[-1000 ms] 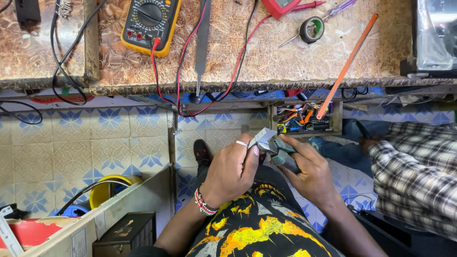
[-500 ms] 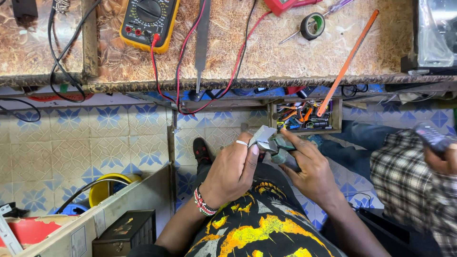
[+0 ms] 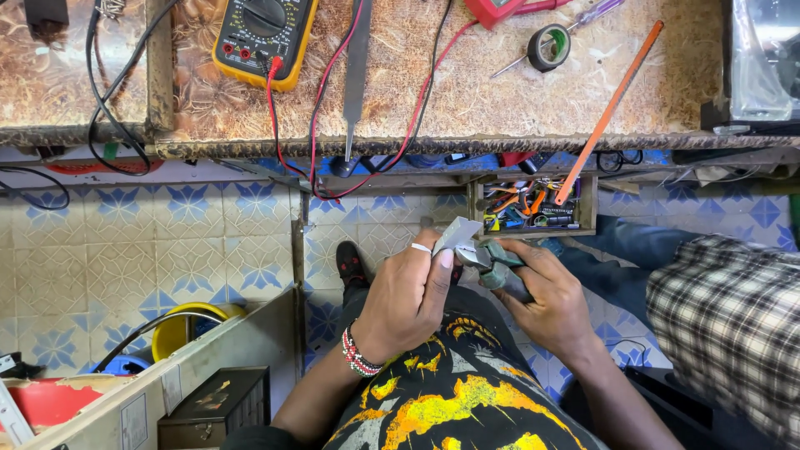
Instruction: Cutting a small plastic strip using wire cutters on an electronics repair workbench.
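Two bare hands at work over the lap, seen from the head camera. Left hand [image 3: 408, 300], ring on one finger and beaded band at the wrist, pinching a small flat grey metal piece [image 3: 457, 233] between thumb and fingertips. Right hand [image 3: 546, 296] closed round the green-handled pliers [image 3: 492, 265], jaws meeting the lower edge of the metal piece just right of the left thumb. Metal piece tilted, standing above both grips, roughly mid-frame.

Above, worn brown workbench [image 3: 467, 92] with patterned top. On it: yellow multimeter [image 3: 262, 37] with red and black leads trailing over the front edge, long grey metal file [image 3: 357, 75], roll of black tape [image 3: 550, 46], thin orange strip [image 3: 608, 108] leaning down into a small open wooden box of coloured wires and parts [image 3: 533, 208] under the bench edge. Blue-and-cream patterned floor tiles [image 3: 125, 242] below. Dark shoe [image 3: 350, 262] on the tiles. Checked sleeve of another person [image 3: 725, 325] at right. Yellow bucket [image 3: 179, 329] and small dark box [image 3: 221, 404] at lower left.
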